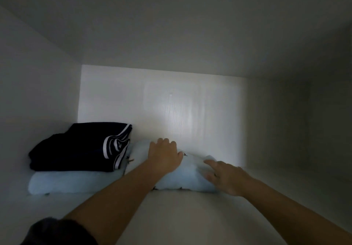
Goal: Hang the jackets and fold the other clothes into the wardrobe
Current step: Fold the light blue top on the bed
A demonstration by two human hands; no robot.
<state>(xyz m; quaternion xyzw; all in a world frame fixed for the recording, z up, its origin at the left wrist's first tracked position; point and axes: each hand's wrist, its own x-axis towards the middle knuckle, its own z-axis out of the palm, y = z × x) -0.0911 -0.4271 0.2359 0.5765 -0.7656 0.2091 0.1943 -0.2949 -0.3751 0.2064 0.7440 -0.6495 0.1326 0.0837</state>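
Observation:
I look into a white wardrobe compartment. A folded light blue garment point(187, 176) with small dark marks lies on the shelf point(171, 212) near the back wall. My left hand point(164, 154) rests flat on top of it, fingers toward the back. At the garment's right end my right hand point(225, 178) touches it with loosely spread fingers. To the left, a folded dark navy garment point(76, 147) with white stripes sits on another folded light blue piece point(72, 182).
The wardrobe's back panel point(162, 100) is close behind the clothes. Side walls stand at the left point(38, 92) and right point(285, 121). Bare shelf extends to the right of the garment and in front of it.

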